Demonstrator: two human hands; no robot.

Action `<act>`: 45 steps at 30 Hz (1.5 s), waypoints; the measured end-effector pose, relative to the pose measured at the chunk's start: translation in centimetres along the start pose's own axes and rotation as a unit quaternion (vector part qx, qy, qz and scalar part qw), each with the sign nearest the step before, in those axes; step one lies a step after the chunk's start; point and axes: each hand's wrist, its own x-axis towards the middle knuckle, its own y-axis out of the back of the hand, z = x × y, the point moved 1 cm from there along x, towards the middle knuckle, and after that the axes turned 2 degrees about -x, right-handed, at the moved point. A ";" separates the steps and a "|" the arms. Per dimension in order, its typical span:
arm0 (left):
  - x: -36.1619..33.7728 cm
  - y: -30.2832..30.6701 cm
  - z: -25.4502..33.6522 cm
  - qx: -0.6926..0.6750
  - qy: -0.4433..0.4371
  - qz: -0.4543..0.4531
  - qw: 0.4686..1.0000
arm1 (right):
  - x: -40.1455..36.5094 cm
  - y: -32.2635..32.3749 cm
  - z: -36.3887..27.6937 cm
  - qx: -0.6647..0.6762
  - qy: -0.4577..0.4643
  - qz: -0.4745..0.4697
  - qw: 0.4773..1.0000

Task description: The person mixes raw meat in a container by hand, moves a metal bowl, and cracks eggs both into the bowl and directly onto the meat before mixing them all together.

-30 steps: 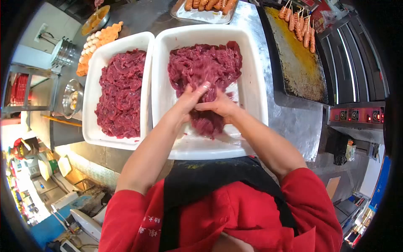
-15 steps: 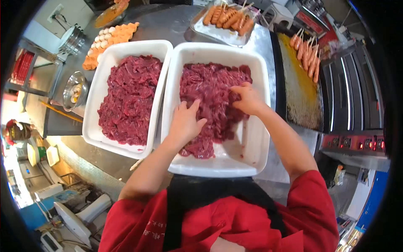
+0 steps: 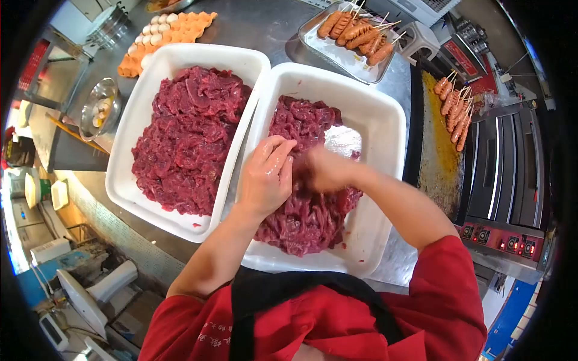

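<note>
Sliced raw red meat (image 3: 301, 225) lies in the right white tub (image 3: 385, 129), where both hands are at work. My left hand (image 3: 268, 174) rests at the meat's left side, its fingers bent and close together, with meat against the fingertips. Blurred by motion, my right hand (image 3: 325, 169) is in the middle of the meat, and its fingers cannot be made out. The left white tub (image 3: 123, 165) stands beside it, holding a bigger heap of the same red meat (image 3: 186, 138) that neither hand touches.
Behind the tubs are an egg tray (image 3: 162, 39) and a metal tray of skewered sausages (image 3: 361, 36). A metal bowl with eggs (image 3: 99, 108) stands at the left. More skewered sausages (image 3: 457, 111) lie on a griddle (image 3: 439, 162) at the right.
The view has shifted and turned slightly. Both hands have come closer together. The meat in the right tub has moved toward the front left, exposing the tub's bottom at the upper right.
</note>
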 end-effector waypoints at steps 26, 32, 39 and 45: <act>-0.2 -0.1 -0.8 -0.035 0.000 0.017 0.999 | -1.1 -8.5 -8.7 -0.103 0.011 0.164 0.981; -0.2 0.0 -0.5 -0.058 0.007 0.021 0.998 | -8.1 -5.9 0.5 -0.189 -0.185 0.196 0.944; -0.4 0.1 -0.4 -0.002 -0.026 0.021 0.999 | 5.3 -4.5 -2.7 -0.144 -0.198 0.198 0.949; -0.4 0.1 -0.4 -0.035 0.006 0.011 0.999 | -9.0 -10.4 -4.8 -0.217 0.105 0.151 0.958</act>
